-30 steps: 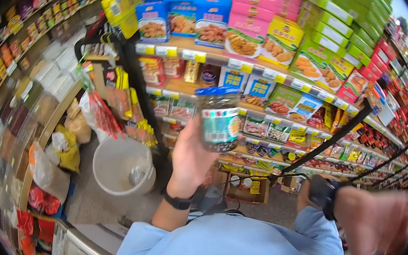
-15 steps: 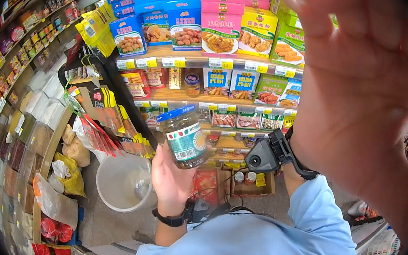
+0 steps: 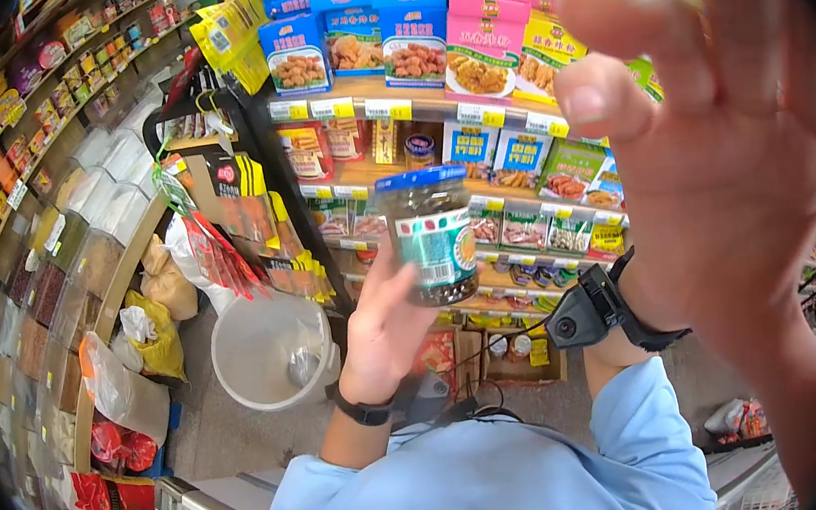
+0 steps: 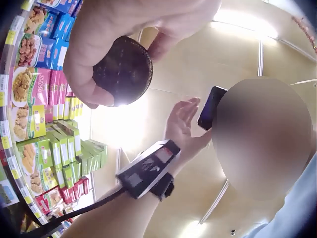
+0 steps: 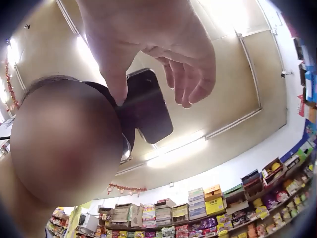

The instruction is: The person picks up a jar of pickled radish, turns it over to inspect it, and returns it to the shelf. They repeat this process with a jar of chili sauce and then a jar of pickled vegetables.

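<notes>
A dark-filled glass jar point(image 3: 435, 242) with a blue lid and teal-white label stands upright in the left hand point(image 3: 386, 323), whose fingers and thumb grip its side and base. From below, the left wrist view has the jar's dark round base point(image 4: 124, 71) between the fingers and thumb of the left hand point(image 4: 109, 29). The right hand point(image 3: 727, 138) is raised close to the head camera, its fingers apart and slightly bent. In the right wrist view the right hand point(image 5: 153, 44) is beside a dark phone-like device point(image 5: 148, 106) at the person's head; whether the thumb touches it is unclear.
Shelves with boxed mixes point(image 3: 413, 48) and packets stand in front. A white bucket point(image 3: 273, 351) is on the floor at left, near plastic bags point(image 3: 131, 387). Hanging packets point(image 3: 247, 213) flank the shelf end. An open carton point(image 3: 522, 368) lies below the shelves.
The right hand has risen from the lower right to near the head camera, its fingers now a little more bent. The left hand keeps hold of the jar, which has turned and shifted slightly.
</notes>
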`<control>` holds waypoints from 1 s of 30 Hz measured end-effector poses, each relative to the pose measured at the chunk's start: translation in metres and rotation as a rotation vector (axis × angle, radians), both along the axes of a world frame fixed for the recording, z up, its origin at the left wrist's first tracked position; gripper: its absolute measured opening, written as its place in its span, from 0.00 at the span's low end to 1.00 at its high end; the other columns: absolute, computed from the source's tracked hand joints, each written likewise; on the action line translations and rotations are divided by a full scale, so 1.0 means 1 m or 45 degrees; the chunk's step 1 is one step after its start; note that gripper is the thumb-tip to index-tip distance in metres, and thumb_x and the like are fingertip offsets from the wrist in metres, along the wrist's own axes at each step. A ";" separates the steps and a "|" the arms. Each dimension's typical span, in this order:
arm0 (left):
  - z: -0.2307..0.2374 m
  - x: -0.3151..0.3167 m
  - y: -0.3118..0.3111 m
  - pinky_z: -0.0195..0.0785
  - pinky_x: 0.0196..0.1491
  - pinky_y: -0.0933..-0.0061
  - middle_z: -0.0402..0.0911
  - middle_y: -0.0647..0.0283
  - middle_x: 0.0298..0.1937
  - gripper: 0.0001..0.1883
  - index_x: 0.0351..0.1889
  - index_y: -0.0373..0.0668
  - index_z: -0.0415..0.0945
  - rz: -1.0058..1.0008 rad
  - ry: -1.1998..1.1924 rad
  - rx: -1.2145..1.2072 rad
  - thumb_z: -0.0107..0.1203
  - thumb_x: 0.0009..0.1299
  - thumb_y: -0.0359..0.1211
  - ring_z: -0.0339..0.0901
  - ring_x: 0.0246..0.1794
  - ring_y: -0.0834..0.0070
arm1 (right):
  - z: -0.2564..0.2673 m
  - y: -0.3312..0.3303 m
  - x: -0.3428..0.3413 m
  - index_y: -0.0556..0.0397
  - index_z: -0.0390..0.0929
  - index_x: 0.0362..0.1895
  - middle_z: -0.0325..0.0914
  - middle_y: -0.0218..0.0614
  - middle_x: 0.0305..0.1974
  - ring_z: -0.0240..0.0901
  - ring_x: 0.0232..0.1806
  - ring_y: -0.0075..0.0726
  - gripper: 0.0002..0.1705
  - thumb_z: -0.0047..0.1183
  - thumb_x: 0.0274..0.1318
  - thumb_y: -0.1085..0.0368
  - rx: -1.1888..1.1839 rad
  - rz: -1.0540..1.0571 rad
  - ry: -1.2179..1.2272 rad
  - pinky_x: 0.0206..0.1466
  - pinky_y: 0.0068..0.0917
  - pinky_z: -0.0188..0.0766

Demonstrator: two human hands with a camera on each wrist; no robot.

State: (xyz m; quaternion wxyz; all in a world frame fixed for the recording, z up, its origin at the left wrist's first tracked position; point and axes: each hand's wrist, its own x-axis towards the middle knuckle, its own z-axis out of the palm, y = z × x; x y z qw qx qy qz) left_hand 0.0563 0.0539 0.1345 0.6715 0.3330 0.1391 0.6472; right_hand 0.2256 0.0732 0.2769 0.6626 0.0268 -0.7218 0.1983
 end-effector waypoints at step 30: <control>0.004 -0.031 0.016 0.57 0.58 0.54 0.61 0.56 0.62 0.31 0.66 0.41 0.48 -0.471 -0.075 -0.034 0.42 0.66 0.39 0.62 0.61 0.65 | -0.005 -0.053 -0.024 0.59 0.60 0.52 0.64 0.54 0.49 0.67 0.39 0.38 0.36 0.58 0.43 0.50 0.496 0.239 -0.667 0.39 0.30 0.65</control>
